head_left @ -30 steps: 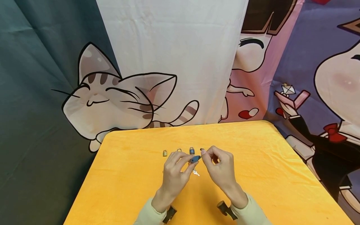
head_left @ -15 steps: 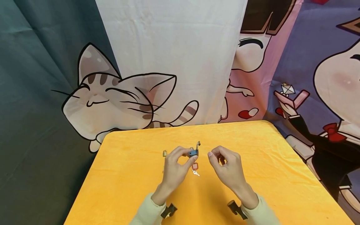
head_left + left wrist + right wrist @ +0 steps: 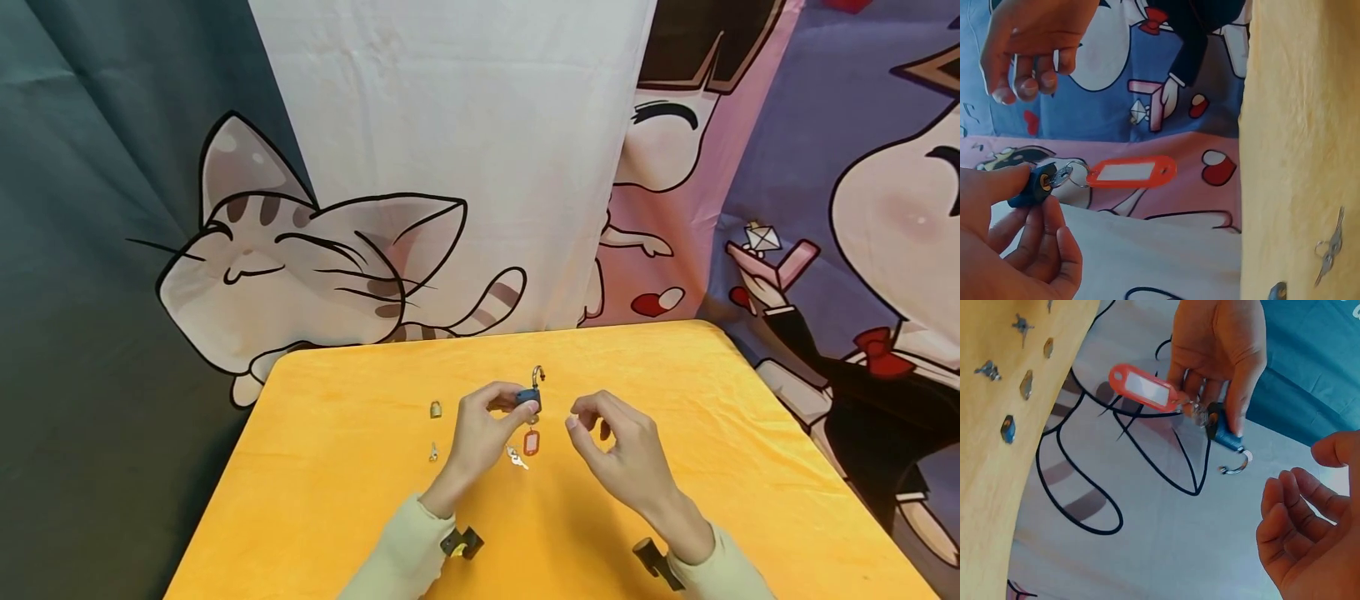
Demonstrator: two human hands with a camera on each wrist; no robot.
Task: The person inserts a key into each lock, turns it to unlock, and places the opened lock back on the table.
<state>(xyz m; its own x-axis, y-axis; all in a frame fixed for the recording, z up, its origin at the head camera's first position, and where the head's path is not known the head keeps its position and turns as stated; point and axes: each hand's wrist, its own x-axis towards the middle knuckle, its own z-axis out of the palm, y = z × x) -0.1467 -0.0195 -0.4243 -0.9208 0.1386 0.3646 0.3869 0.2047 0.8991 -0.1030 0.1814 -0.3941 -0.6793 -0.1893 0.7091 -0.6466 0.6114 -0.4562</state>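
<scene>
My left hand (image 3: 480, 437) pinches a blue padlock (image 3: 529, 398) between thumb and fingers above the table. Its shackle (image 3: 1246, 461) stands up, with one end free of the body. In the left wrist view, a key (image 3: 1060, 177) sits at the brass keyhole, and a red tag (image 3: 1132, 172) with a white label hangs from its ring. The tag (image 3: 531, 442) dangles below the lock in the head view. My right hand (image 3: 633, 458) hovers to the right, apart from the lock. Its fingers are loosely bent, with a gap to the thumb in the right wrist view, and hold nothing.
On the yellow table (image 3: 322, 500) lie a small brass padlock (image 3: 436, 410), a key set (image 3: 433, 452) nearer the front and silver keys (image 3: 517, 457) below my left hand. The right wrist view shows a blue padlock (image 3: 1008, 429) and other small locks. A printed cloth (image 3: 450, 125) hangs behind.
The padlock has turned and its shackle now points up. My right hand has moved away from it to the right; my left hand has shifted slightly right and up with the lock.
</scene>
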